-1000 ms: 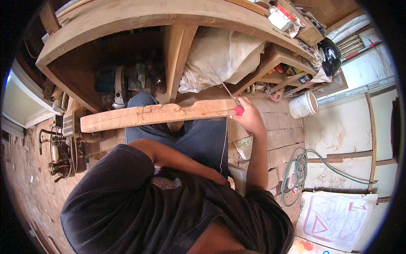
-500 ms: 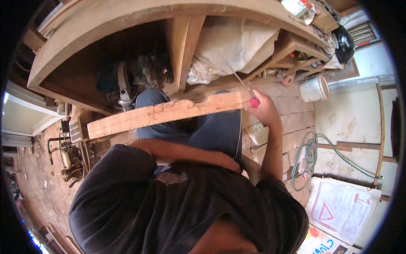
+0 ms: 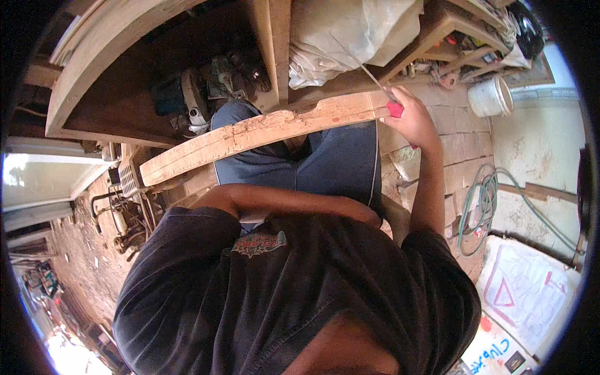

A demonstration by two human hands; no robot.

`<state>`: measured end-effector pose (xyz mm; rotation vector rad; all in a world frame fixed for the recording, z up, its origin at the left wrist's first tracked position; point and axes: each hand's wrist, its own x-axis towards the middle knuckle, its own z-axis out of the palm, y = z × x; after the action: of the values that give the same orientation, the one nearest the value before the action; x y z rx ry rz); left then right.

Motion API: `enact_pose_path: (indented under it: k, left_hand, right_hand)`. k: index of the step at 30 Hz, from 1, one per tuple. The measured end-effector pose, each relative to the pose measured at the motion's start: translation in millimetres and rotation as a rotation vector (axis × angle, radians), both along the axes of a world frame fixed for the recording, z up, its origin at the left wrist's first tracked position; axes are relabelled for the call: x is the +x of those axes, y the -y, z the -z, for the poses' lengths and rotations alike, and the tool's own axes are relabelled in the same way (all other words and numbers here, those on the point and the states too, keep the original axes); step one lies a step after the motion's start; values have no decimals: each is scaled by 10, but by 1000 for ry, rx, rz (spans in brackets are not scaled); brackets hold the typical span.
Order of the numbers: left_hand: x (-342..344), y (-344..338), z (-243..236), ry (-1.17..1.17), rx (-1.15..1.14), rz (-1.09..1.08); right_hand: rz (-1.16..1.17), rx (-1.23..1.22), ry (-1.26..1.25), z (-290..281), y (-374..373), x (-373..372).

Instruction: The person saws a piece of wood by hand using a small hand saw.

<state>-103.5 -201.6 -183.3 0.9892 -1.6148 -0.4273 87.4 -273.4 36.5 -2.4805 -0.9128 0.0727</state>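
Note:
A long, slightly curved piece of wood [image 3: 250, 132] with a rough notched far edge lies across my thighs, its right end close to my right hand [image 3: 415, 122]. My right hand is closed around a red-handled tool [image 3: 395, 109] with a long, thin metal blade that points up and to the left past the wood's end. The tool's exact kind does not show. My left forearm [image 3: 294, 199] crosses my lap toward the right, below the wood; my left hand is hidden beyond its end.
A wooden bench [image 3: 275, 50] with open compartments stands ahead, with power tools [image 3: 194, 100] inside and a whitish plastic sheet [image 3: 369, 31]. To the right are a white bucket [image 3: 490, 97] and a coiled green hose [image 3: 480, 203]. A machine [image 3: 119, 212] stands at left.
The view has shifted, so the wood, bench and hose sit differently in the picture. My right hand still grips the red-handled tool at the wood's right end; the left forearm stays across my lap.

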Motion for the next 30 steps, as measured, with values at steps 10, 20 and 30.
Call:
enact_pose_path:
  k: [10,20,30]
  left_hand:
    - [-88,-26,-170,154,567,-176]
    - [4,-724,-97,24,647,-228]
    - [-42,-1512,-657,-266,869,-355]
  right_hand:
    - [-12,35,-34,72,106,20]
    - [-26,26,-42,52,-13,11]
    - [-18,90,-8,126,140,-9]
